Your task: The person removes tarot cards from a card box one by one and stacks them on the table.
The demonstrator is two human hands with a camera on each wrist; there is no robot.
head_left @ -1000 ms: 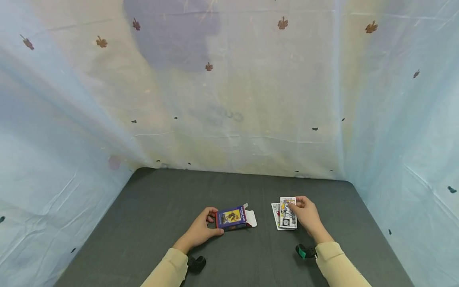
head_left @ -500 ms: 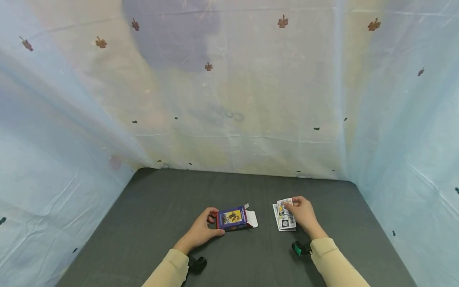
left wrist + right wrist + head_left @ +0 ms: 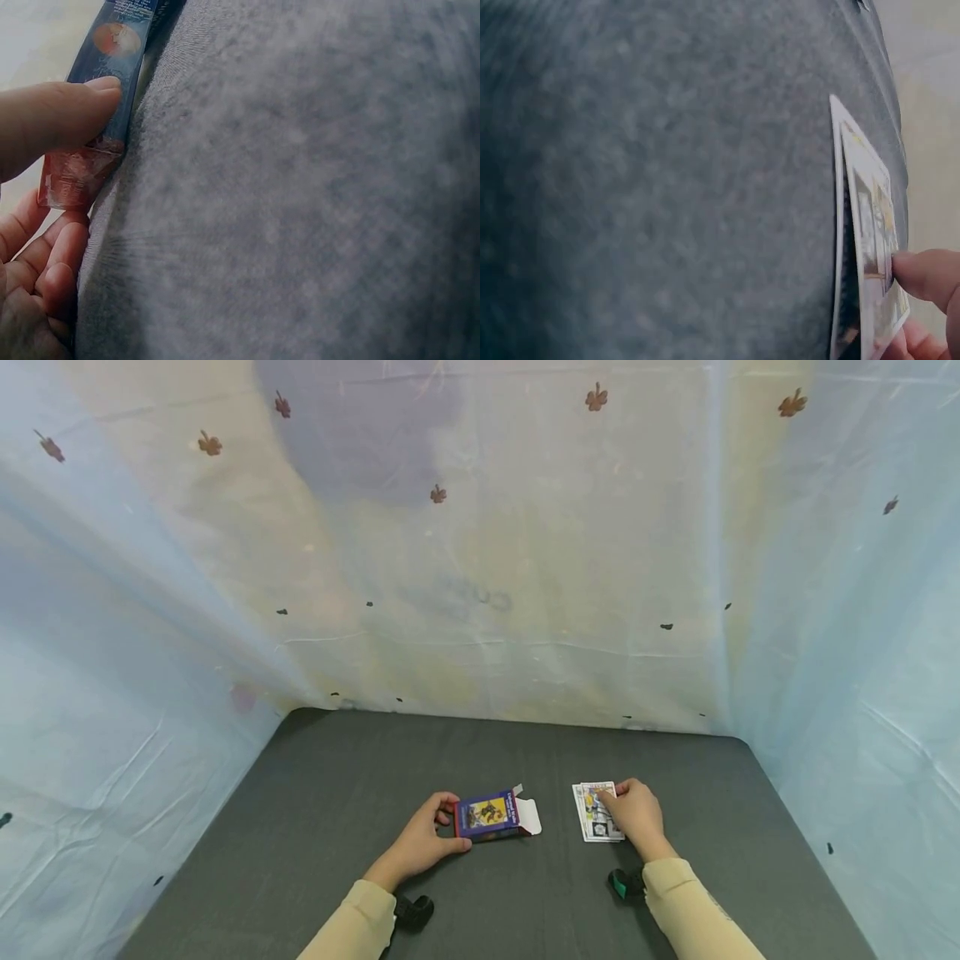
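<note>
My left hand (image 3: 418, 843) grips the closed end of a blue and red card box (image 3: 486, 815), thumb along its near side and fingers at the far side. The box lies on the dark table with its white end flap (image 3: 528, 817) open toward the right. In the left wrist view the thumb presses the side of the box (image 3: 112, 45). My right hand (image 3: 637, 817) pinches a picture card (image 3: 600, 828) by its right edge. Another card (image 3: 579, 802) lies beneath it, nearly lined up. The right wrist view shows a narrow gap between the upper card (image 3: 874, 225) and the lower one.
The dark grey table (image 3: 450, 752) reaches back to a hanging patterned curtain (image 3: 487, 568), which also closes in both sides. A black strap (image 3: 414, 912) is on the left wrist. A black and green one (image 3: 624, 883) is on the right.
My right hand has lowered the upper card onto the other, moving slightly toward me, and the two now overlap more closely. The left hand and the box have stayed put.
</note>
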